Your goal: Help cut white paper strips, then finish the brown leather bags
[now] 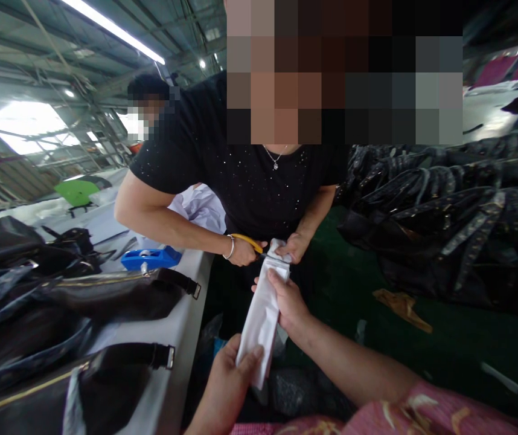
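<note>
A long folded strip of white paper or thin sheeting (261, 317) stretches between my hands, over the floor beside the table. My left hand (232, 374) grips its near end, thumb on top. Close to the far end, my right hand (287, 299) pinches the same strip. Facing me, a co-worker in a black shirt works yellow-handled scissors (245, 243) with one hand, the blades lying across the strip just beyond my right fingers. The co-worker's other hand (296, 246) holds the strip's far end (279, 249).
On the left, a white table (182, 338) bears several dark bags (118, 296) and a blue tape dispenser (151, 258). More dark bags (458, 229) with patterned straps are massed at right. A brown scrap (402, 308) lies on the green floor. Another person is behind.
</note>
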A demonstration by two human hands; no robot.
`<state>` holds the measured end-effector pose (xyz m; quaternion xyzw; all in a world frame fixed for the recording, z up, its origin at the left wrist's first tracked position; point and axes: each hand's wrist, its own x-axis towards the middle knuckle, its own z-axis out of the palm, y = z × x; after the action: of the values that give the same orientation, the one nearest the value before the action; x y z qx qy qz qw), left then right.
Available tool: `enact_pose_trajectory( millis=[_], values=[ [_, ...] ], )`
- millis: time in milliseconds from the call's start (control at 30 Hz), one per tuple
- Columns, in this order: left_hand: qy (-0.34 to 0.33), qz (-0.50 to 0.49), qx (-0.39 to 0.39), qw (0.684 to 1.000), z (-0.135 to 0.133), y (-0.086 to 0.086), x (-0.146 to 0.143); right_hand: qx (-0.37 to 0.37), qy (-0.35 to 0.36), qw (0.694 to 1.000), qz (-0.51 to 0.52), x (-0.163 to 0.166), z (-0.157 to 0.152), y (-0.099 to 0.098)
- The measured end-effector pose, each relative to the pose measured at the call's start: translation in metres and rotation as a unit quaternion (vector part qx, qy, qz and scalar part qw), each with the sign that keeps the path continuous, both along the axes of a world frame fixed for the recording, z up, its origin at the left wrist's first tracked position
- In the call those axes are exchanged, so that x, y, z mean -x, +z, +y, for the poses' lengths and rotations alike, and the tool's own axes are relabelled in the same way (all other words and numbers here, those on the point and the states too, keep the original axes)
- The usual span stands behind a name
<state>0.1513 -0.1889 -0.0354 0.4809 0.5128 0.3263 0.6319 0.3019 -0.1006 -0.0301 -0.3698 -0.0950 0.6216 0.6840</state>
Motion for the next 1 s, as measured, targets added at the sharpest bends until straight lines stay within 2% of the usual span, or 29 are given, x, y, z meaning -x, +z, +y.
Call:
enact_pose_trajectory(
  millis=[267,533,867,1000],
  values=[
    [0.011,-0.011,0.013,1.0,-0.001,-0.002,0.0,-0.003,0.011,1.0,-0.014,0.001,-0.002,0.002],
    [0.008,-0.006,0.014,1.0,-0.003,-0.005,0.001,0.009,0.006,1.0,-0.014,0.003,-0.003,-0.004],
    [0.019,-0.008,0.009,1.0,-0.004,-0.001,0.002,0.0,0.014,1.0,-0.018,0.005,-0.003,0.001],
    [0.033,-0.028,0.041,0.998,-0.014,-0.003,0.004,0.008,0.028,0.999,-0.018,0.015,-0.009,-0.004]
  ],
)
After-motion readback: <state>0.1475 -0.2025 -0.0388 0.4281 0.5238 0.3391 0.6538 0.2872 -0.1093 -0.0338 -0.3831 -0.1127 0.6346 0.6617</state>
